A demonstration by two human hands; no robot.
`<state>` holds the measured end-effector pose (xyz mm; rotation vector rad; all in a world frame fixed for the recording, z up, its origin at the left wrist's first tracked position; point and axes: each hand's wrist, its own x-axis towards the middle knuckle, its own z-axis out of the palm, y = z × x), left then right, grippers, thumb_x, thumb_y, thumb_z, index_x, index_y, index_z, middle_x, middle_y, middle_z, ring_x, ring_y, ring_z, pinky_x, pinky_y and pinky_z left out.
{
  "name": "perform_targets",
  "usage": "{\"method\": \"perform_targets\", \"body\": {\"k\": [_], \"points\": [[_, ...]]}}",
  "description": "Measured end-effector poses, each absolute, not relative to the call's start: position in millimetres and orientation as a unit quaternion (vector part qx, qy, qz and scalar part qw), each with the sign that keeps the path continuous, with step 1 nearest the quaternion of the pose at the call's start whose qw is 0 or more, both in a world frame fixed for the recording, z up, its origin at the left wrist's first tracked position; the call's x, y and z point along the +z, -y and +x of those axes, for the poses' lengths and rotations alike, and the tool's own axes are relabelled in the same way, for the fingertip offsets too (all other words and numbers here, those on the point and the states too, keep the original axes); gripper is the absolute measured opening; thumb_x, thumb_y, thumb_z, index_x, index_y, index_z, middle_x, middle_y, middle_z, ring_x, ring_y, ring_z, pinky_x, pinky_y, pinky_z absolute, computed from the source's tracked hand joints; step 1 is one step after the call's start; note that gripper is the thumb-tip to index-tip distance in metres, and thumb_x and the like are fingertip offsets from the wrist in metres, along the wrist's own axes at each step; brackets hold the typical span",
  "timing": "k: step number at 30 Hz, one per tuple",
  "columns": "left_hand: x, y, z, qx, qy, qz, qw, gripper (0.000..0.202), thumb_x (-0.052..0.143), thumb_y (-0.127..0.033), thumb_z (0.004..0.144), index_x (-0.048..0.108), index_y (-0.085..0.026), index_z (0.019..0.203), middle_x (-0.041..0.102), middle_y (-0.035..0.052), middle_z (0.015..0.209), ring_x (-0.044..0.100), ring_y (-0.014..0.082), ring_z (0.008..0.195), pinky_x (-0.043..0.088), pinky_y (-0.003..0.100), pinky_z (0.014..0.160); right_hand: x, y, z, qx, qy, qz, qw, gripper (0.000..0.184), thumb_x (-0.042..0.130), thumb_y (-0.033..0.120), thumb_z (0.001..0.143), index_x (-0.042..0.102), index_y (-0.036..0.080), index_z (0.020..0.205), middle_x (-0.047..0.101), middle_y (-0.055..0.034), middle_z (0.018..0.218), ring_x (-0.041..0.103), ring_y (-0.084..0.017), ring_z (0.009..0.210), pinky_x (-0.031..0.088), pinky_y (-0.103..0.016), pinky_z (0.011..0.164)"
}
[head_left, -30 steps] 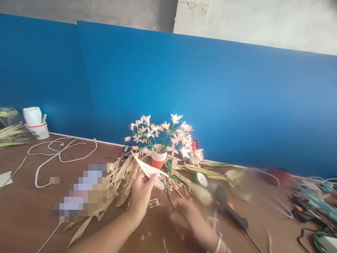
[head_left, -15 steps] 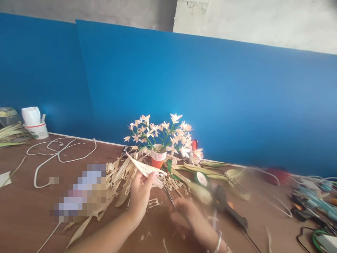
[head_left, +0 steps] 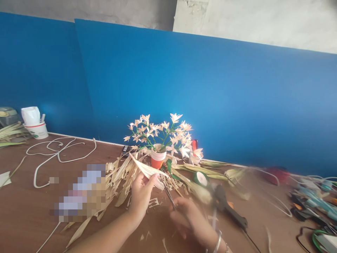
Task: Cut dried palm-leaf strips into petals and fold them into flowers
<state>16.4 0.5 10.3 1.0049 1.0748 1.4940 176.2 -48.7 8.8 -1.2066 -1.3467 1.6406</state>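
My left hand [head_left: 140, 196] pinches a pale dried husk strip [head_left: 147, 169] and holds it up over the brown table [head_left: 23, 211]. My right hand [head_left: 188, 218], with a bangle on its wrist, is closed round small scissors [head_left: 168, 195] whose blades point up at the strip's lower end. Behind them stands an orange paper cup [head_left: 158, 159] filled with handmade cream flowers [head_left: 163, 135] on green stems. Loose husk pieces [head_left: 121, 175] lie heaped under my left hand.
A black glue gun [head_left: 230, 209] and a green tape roll [head_left: 201, 178] lie right of my hands. White cable [head_left: 60, 154] loops at the left near a white cup [head_left: 37, 129]. Tangled wires and tools [head_left: 313, 205] crowd the right end. A blue panel [head_left: 210, 98] backs the table.
The husk strip in my left hand has shifted slightly. Both hands stay almost where they were.
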Motion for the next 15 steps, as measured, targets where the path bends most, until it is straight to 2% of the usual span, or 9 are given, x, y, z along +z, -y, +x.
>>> {"method": "perform_targets", "body": {"k": [5,15], "points": [[7.7,-0.7,16.5,0.617,-0.436,0.421,0.502,0.033,0.067,-0.038,0.073,0.063,-0.016,0.098,0.071,0.0073,0.094,0.064,0.0211,0.088,0.047,0.029,0.076,11.4,49.6,175.7,0.612,0.525,-0.484,0.341,0.049,0.069,0.06,0.058,0.052,0.017,0.073,0.043,0.0101,0.042,0.035,-0.003,0.03,0.026,-0.014,0.027],[10.4,-2.1,16.0,0.622,-0.434,0.411,0.506,0.034,0.07,-0.038,0.069,0.066,-0.015,0.094,0.072,0.0075,0.089,0.065,0.0218,0.084,0.048,0.029,0.072,11.8,49.9,177.0,0.601,0.516,-0.507,0.339,0.045,0.071,0.055,0.06,0.054,0.016,0.074,0.041,0.0111,0.04,0.03,-0.002,0.029,0.019,-0.014,0.029]]}}
